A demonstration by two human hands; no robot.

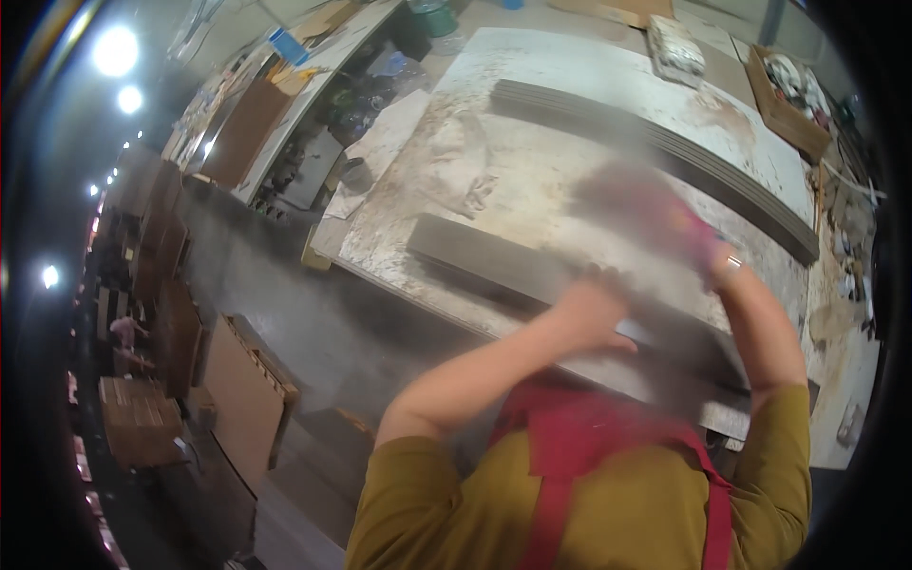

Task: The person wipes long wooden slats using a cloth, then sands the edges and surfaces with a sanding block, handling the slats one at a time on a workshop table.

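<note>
A long grey-brown board (475,255) lies along the near side of the worktable. My left hand (594,309) is closed over its middle, with the fingers across the top and the thumb at the near edge. Farther right, my right hand (692,237) is above the tabletop between this board and a far stack of long strips (665,142). A pink-purple covering, perhaps a glove, shows on it, and motion smears its fingers. A dark reddish-brown blur (617,195) extends from this hand; its kind cannot be made out.
A crumpled whitish glove (461,166) lies on the stained pale worktable (513,57). A small grey cup (356,176) stands at the left. Far right are a cardboard box (793,104) with odds and ends and a wrapped whitish bundle (675,49). Cardboard panels (249,399) stand on the floor at left.
</note>
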